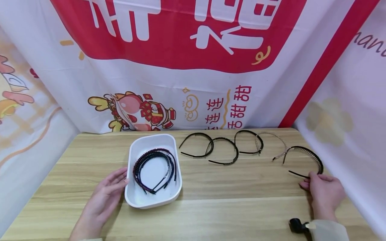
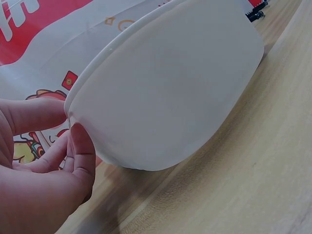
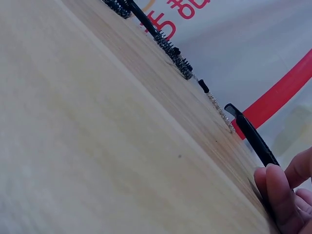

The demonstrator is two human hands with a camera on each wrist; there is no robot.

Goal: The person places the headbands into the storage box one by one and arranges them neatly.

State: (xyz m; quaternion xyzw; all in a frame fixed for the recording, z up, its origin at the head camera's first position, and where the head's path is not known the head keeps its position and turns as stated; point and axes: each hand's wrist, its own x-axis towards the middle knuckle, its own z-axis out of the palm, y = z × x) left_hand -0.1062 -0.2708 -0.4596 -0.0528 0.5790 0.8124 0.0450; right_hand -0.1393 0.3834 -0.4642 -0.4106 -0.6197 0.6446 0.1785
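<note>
My left hand [image 1: 104, 197] holds the left edge of a white plastic box [image 1: 152, 202] that stands on the table; in the left wrist view its fingertips meet the box's rim and outer wall. Several dark headbands [image 1: 141, 164] lie nested inside the box, one with a silvery stretch. At the right of the table my right hand [image 1: 325, 190] pinches the lower end of a black toothed headband [image 1: 313, 155]. In the right wrist view, thumb and fingers close around this black headband [image 3: 256, 139], partly hiding it.
Left of the held headband lie a thin pale beaded headband [image 1: 278, 138], a black headband [image 1: 261, 144] touching it, and two overlapping black headbands [image 1: 197, 156] [image 1: 232, 144]. A printed cloth [image 1: 169, 87] hangs behind the wooden table [image 1: 229, 214].
</note>
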